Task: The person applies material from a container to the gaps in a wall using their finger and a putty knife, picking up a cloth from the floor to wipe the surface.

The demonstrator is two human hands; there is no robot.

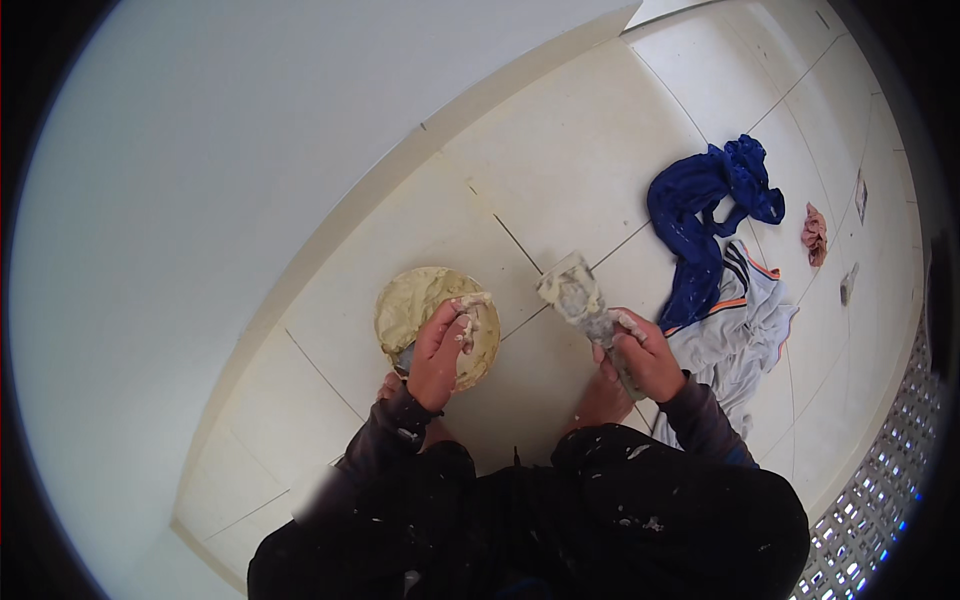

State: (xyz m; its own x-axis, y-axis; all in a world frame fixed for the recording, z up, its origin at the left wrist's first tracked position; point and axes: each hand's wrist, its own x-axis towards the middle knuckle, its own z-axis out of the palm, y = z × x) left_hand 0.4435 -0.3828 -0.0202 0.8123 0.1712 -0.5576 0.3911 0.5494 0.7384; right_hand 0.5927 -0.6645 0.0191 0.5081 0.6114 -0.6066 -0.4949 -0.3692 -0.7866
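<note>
A putty knife (572, 290) is in my right hand (648, 358), its handle wrapped by my fingers. Its broad blade points away from me and is smeared with pale putty. My left hand (437, 352) hovers over a round bucket (487, 345), fingers curled in and coated with putty. Whether those fingers hold more than the smears on them I cannot make out. Cream-coloured putty (415, 300) fills the far left part of the bucket. A small grey patch shows beside my left wrist, mostly hidden by it.
To the right on the tiled floor (560, 150) lie a dark blue cloth (690, 195) and a pale grey garment (740, 330) with orange and black trim. Farther right are a pink rag (814, 236) and small scraps. A white wall (220, 180) runs along the left. My bare feet flank the work.
</note>
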